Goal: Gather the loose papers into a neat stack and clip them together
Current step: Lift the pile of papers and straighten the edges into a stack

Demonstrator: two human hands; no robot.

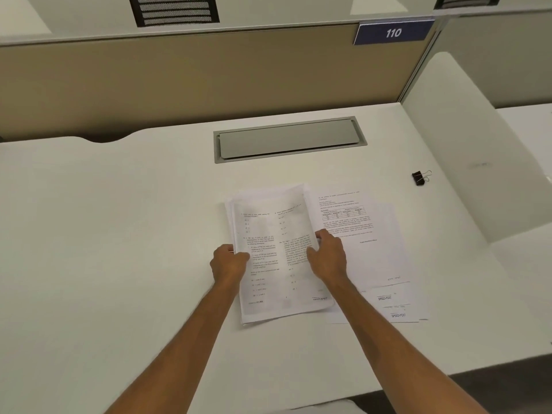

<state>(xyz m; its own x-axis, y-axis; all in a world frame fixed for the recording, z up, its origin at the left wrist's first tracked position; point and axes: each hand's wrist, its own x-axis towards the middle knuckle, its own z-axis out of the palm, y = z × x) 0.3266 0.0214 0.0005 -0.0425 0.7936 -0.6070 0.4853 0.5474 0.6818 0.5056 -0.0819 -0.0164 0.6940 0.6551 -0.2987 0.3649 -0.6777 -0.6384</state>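
A stack of printed white papers (274, 231) lies in the middle of the white desk (119, 234), its edges slightly uneven. My left hand (228, 261) grips the stack's left edge and my right hand (327, 255) grips its right edge, thumbs on the top sheet. To the right, partly under the stack, lie a few loose printed sheets (373, 234) spread flat on the desk. A black binder clip (419, 177) with silver handles rests alone at the far right of the desk, well away from both hands.
A grey cable-tray lid (286, 138) is set into the desk behind the papers. A beige partition (179, 85) with a blue "110" sign (392, 32) closes the back. A white side divider (466, 144) bounds the right.
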